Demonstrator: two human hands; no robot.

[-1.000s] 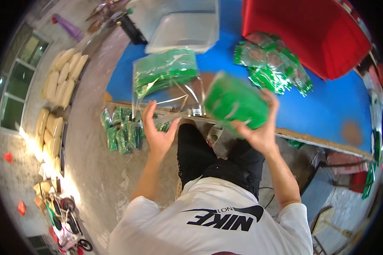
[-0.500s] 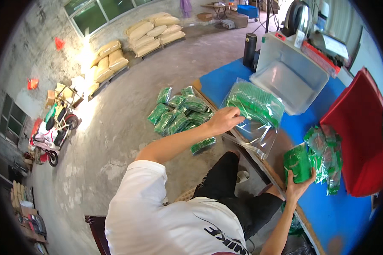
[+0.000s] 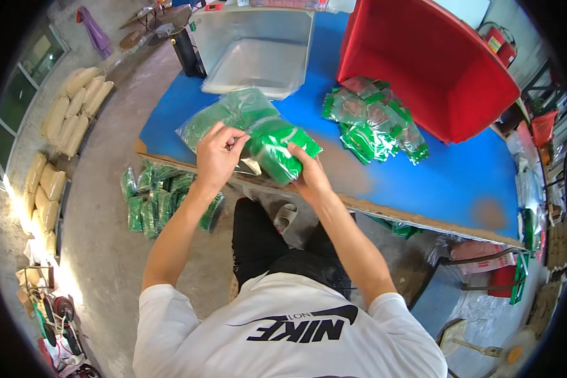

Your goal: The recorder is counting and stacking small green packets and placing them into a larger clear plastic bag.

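The left grip (image 3: 217, 156) has its fingertips pinched together on the edge of a clear bag (image 3: 215, 118), and the right grip (image 3: 309, 175) is clamped on a green bundle (image 3: 276, 150), thumb on top. The two meet just left of the frame's centre, over the worktop (image 3: 460, 183); I can't tell whether any of the bundle is inside the bag.

Pale sacks (image 3: 75, 110) are stacked at the upper left, and packed green packets (image 3: 160, 198) lie on the floor left of centre. A translucent bin (image 3: 252, 69) stands at the top. Lower centre, the person's white shirt (image 3: 264, 353) carries bold black lettering and a curved mark, upside down from here. Right of centre, flat green-and-clear packets (image 3: 375, 120) lie loose before a red bin (image 3: 422, 57). At the upper right a red canister (image 3: 501, 47) bears a yellow label, too small to read.

Half a second ago the bundle was beside those loose packets, well apart from the bag; now it's up against it. The whole view has swung too.
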